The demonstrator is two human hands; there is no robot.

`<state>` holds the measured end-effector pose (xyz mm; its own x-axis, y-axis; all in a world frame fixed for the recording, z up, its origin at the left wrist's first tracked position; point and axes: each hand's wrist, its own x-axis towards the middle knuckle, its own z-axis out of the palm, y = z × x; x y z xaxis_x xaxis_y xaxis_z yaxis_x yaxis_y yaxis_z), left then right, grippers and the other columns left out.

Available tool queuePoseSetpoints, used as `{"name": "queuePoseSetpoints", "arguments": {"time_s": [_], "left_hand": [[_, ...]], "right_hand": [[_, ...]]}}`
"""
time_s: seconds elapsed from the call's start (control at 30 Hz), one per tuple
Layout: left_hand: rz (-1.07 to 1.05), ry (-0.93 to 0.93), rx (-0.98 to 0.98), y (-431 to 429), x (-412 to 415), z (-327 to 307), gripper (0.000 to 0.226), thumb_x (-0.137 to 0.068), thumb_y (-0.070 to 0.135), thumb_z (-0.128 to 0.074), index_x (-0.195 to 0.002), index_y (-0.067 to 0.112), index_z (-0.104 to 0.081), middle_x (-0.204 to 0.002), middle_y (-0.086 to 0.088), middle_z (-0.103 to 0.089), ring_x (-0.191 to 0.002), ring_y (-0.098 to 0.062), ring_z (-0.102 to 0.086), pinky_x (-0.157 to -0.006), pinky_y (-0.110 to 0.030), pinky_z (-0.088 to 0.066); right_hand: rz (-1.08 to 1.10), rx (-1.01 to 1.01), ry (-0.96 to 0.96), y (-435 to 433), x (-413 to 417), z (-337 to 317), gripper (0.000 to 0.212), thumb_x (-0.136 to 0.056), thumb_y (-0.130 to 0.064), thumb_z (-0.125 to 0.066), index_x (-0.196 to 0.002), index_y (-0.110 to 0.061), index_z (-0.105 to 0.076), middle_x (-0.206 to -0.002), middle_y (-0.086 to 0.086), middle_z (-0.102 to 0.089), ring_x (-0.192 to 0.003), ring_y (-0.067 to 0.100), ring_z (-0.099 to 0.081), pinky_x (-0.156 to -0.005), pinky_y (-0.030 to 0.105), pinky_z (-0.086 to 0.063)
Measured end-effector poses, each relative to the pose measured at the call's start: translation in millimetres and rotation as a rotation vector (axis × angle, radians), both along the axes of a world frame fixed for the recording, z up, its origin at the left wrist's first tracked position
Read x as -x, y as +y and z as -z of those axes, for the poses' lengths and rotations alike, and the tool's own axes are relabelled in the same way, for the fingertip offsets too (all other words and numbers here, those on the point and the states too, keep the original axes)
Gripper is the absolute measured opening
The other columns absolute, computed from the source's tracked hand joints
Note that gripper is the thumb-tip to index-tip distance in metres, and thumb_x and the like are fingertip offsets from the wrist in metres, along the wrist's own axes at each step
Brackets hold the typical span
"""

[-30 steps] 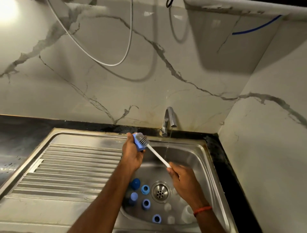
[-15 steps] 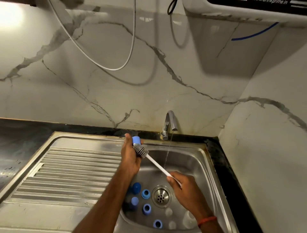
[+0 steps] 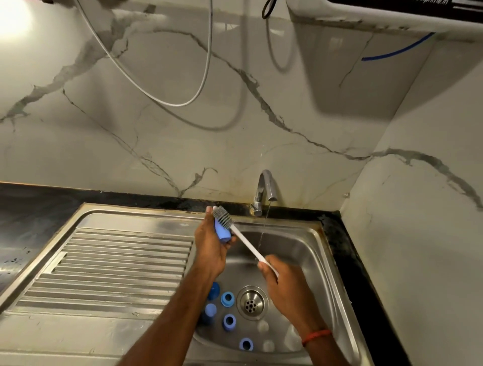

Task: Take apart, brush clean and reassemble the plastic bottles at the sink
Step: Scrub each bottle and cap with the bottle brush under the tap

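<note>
Steel sink (image 3: pixel 300 226) | left hand (image 3: pixel 210 247) fingers grip blue cap (image 3: pixel 222 231) | right hand (image 3: pixel 285 286) fingers grip brush (image 3: pixel 245 240)

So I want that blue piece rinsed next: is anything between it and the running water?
Only the brush: its white handle slants from the blue piece in the left hand to the right hand, crossing the gap to the water stream. Nothing else visible.

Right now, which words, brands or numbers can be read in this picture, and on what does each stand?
No text reads clearly.
On the black panel of the white wall-mounted appliance: white lettering, cut by the picture's top edge, unreadable.
The blue plastic bottle parts and white long-handled brush: no lettering seen.
</note>
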<state>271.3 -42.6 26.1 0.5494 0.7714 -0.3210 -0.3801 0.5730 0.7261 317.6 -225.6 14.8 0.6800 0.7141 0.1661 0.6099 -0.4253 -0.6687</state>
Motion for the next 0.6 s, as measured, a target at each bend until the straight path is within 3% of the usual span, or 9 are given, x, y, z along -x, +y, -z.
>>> {"name": "queuePoseSetpoints", "arguments": {"time_s": [0.1,0.2,0.37,0.5,0.6], "left_hand": [[-0.058,0.046,-0.015,-3,-8,0,0.036,-0.102,0.042,-0.049,-0.108,0.009,-0.062,-0.093,-0.011,-0.068,-0.082,-0.021,-0.067,-0.073,-0.035,-0.058],[-0.074,0.032,0.092,13,-5,-1,0.037,-0.105,0.041,-0.046,-0.111,0.011,-0.066,-0.101,-0.011,-0.073,-0.090,-0.020,-0.070,-0.078,-0.034,-0.055],[-0.006,0.055,0.146,7,4,6,0.042,-0.103,0.046,-0.047,-0.114,0.011,-0.067,-0.093,-0.008,-0.072,-0.084,-0.019,-0.064,-0.081,-0.035,-0.053],[0.022,-0.044,0.150,-3,-1,-5,0.059,-0.089,0.061,-0.058,-0.119,0.011,-0.065,-0.090,-0.004,-0.070,-0.083,-0.017,-0.064,-0.079,-0.033,-0.053],[0.004,-0.035,0.185,13,1,-8,0.064,-0.082,0.060,-0.068,-0.118,0.008,-0.062,-0.090,-0.007,-0.064,-0.073,-0.017,-0.060,-0.065,-0.030,-0.056]], "right_hand": [[0.013,-0.032,-0.024,11,3,-4,0.022,-0.101,-0.042,-0.048,-0.089,-0.027,-0.057,-0.059,-0.005,-0.051,-0.056,0.008,-0.052,-0.051,0.023,-0.042],[-0.059,0.002,-0.016,1,4,3,0.023,-0.102,-0.039,-0.049,-0.086,-0.025,-0.057,-0.062,-0.006,-0.053,-0.061,0.008,-0.053,-0.053,0.019,-0.039],[-0.030,0.036,-0.052,-8,-1,11,0.023,-0.101,-0.040,-0.049,-0.083,-0.027,-0.057,-0.061,-0.007,-0.054,-0.059,0.009,-0.054,-0.053,0.024,-0.043],[-0.021,0.011,-0.050,9,3,0,0.022,-0.102,-0.039,-0.048,-0.084,-0.029,-0.055,-0.058,-0.006,-0.050,-0.052,0.007,-0.049,-0.050,0.021,-0.039],[-0.084,-0.013,0.028,-3,0,8,0.026,-0.101,-0.037,-0.052,-0.078,-0.026,-0.054,-0.059,-0.002,-0.052,-0.054,0.006,-0.049,-0.052,0.024,-0.041]]}}
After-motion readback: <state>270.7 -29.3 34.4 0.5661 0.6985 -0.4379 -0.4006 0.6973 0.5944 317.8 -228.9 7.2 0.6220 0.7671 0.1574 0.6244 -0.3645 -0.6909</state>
